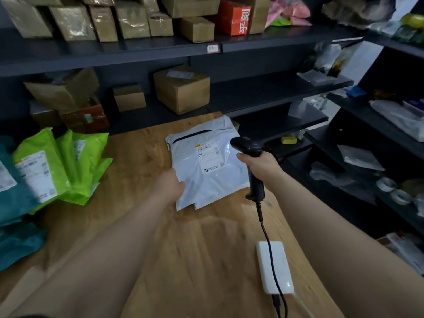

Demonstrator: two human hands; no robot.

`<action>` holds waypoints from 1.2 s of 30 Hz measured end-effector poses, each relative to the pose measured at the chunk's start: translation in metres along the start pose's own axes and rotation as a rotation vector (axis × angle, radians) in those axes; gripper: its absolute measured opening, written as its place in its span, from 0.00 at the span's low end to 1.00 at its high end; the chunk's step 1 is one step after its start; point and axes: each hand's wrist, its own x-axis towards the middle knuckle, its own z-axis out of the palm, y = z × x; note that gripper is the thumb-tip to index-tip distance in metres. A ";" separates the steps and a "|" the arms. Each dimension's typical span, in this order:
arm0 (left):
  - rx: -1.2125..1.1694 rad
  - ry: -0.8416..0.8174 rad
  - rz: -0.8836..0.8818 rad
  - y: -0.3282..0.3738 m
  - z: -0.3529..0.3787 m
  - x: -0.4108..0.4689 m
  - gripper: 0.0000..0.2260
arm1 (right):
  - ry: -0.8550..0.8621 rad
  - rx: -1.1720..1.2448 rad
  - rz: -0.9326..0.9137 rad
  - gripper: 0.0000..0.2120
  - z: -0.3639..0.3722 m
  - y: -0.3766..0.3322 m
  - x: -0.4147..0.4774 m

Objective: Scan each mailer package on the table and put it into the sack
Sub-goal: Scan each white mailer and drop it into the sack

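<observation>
Table [206,260]: smooth wood grain; white mailer [215,182] lies at its far middle.
Green mailers [68,161]: glossy heap, left.
White mailer: slick crinkled film, pillowy; may slip a loose pinch.
Left hand [171,187]: pinches its near-left edge.
Right hand [259,164]: wrapped round scanner [249,146] grip.
Scanner: matte black; glare on label [209,157] risks misread.

A white poly mailer [206,166] lies flat on the wooden surface [206,249], its printed shipping label [210,157] facing up and a dark strip across its far end. The left grip [169,187] pinches its near left corner. A black barcode scanner [251,152] stands upright at the mailer's right edge in the right grip [259,164], its head turned toward the label. Bright green mailers [62,164] lie overlapping at the surface's left side, labels up, beside teal packages [13,198].
</observation>
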 end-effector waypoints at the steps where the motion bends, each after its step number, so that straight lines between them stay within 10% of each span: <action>1: -0.079 -0.030 -0.044 -0.003 0.006 0.009 0.16 | -0.008 -0.019 0.010 0.15 0.004 0.003 0.009; 5: -0.437 -0.095 -0.244 -0.014 0.025 0.043 0.18 | -0.052 -0.062 0.043 0.27 0.012 0.013 0.037; 10: -0.791 -0.041 -0.393 -0.003 0.028 0.049 0.24 | -0.099 -0.013 0.082 0.17 0.014 0.022 0.045; 14: -0.885 -0.013 -0.345 0.006 0.015 0.042 0.16 | -0.117 0.026 0.054 0.06 0.014 0.026 0.036; 26: -0.894 -0.216 -0.359 -0.065 0.001 -0.085 0.06 | -0.337 -0.018 0.116 0.15 0.031 0.048 -0.045; 36: -1.102 0.053 -0.502 -0.097 0.026 -0.113 0.14 | -0.346 -0.175 0.007 0.07 0.047 0.037 -0.100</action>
